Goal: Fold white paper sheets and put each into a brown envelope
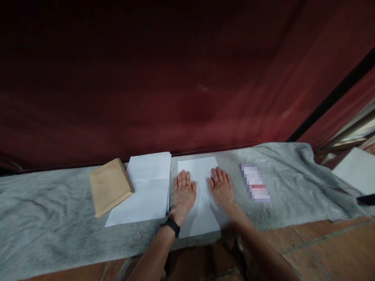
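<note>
I see a person with both hands open and flat, and no fingers gripping anything. The left hand [184,191] lies over the left edge of the white sheet [202,195], and the right hand [223,190] lies over its right edge. The sheet sits on the gray cloth [43,222]. Just left of the sheet is a pile of white paper [146,191]. Farther left of it is a brown stack [109,185], partly on that pile. Right of the sheet is a small pink and white thing [256,182], too blurry to name. This looks like the smoothing or lining-up step. The next move calls for light, even hands, so the sheet does not slip or crease.
</note>
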Tool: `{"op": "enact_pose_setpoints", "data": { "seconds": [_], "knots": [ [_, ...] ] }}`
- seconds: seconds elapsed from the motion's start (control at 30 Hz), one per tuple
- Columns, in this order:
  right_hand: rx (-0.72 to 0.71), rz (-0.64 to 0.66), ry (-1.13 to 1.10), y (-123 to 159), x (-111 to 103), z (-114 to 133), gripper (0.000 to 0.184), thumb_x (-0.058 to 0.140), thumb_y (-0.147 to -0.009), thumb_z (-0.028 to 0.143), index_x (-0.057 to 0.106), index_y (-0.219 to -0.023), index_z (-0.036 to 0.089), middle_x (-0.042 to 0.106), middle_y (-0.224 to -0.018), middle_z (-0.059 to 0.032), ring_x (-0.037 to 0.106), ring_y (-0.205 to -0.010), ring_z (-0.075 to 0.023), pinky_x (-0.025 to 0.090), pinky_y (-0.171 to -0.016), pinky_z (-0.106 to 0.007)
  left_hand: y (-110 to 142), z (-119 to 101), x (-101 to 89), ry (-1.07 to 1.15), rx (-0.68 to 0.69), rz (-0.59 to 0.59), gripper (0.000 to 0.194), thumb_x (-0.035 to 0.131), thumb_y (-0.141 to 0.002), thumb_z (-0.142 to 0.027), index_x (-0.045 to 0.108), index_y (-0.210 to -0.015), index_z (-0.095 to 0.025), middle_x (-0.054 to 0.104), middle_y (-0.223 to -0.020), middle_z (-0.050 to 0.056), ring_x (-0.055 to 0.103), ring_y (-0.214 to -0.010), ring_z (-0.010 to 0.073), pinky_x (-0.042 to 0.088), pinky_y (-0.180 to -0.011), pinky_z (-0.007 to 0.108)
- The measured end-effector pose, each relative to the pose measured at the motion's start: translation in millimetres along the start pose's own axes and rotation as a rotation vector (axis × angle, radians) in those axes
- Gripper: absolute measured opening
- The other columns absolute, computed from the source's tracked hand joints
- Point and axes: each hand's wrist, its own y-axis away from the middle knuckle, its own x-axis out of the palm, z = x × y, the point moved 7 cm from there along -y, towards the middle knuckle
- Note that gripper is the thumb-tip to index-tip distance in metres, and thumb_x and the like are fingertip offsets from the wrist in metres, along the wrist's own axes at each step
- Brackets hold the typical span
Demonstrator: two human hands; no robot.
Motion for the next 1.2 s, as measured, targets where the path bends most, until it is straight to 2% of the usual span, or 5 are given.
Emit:
{"op": "enact_pose_setpoints", "data": {
  "seconds": [0.17,0.3,0.43,0.93,1.2],
  "knots": [
    [-0.074,-0.038,-0.057,25,-14,6,0.057,0.028,-0.107,0.038,0.041,-0.153,0.007,0.044,-0.156,-0.0197,0.042,-0.144,-0.0309,0.034,-0.117,-0.051,15,3,-10.2,0.001,-0.026,-0.068,0.057,0.032,-0.1,-0.025,0.04,-0.152,-0.001,0.036,-0.159,0.022,0.033,-0.15,0.0309,0.025,-0.123,0.051],
    [-0.249,-0.014,-0.107,58,-17,28,0.053,0.032,-0.106,0.035,0.04,-0.155,0.014,0.042,-0.159,-0.0124,0.039,-0.147,-0.0268,0.031,-0.12,-0.048,40,-21,-11.9,0.077,0.14,-0.11,0.057,0.035,-0.1,-0.023,0.035,-0.156,-0.016,0.028,-0.165,0.012,0.024,-0.153,0.0276,0.026,-0.123,0.052],
    [-0.261,-0.005,-0.094,74,-19,26,0.053,0.036,-0.105,0.038,0.046,-0.151,0.012,0.044,-0.158,-0.0122,0.04,-0.146,-0.0267,0.03,-0.122,-0.045,58,-31,-9.3,0.07,0.175,-0.098,0.055,0.036,-0.1,-0.023,0.04,-0.155,-0.019,0.033,-0.163,0.009,0.027,-0.153,0.0295,0.023,-0.123,0.058],
    [-0.127,-0.034,0.0,70,-26,-26,0.066,0.039,-0.104,0.046,0.035,-0.155,0.004,0.039,-0.158,-0.0238,0.038,-0.146,-0.0365,0.031,-0.119,-0.055,67,-6,-11.4,0.038,0.129,-0.164,0.059,0.031,-0.103,-0.037,0.04,-0.152,-0.005,0.038,-0.159,0.02,0.035,-0.149,0.0318,0.026,-0.122,0.056],
    [-0.335,0.025,-0.15,72,-42,18,0.057,0.033,-0.106,0.037,0.036,-0.156,0.009,0.036,-0.162,-0.0141,0.031,-0.151,-0.0262,0.032,-0.122,-0.045,86,-35,-13.0,0.071,0.264,-0.155,0.062,0.033,-0.099,-0.023,0.027,-0.159,-0.011,0.034,-0.163,0.013,0.027,-0.153,0.0269,0.027,-0.124,0.051]
  ]
}}
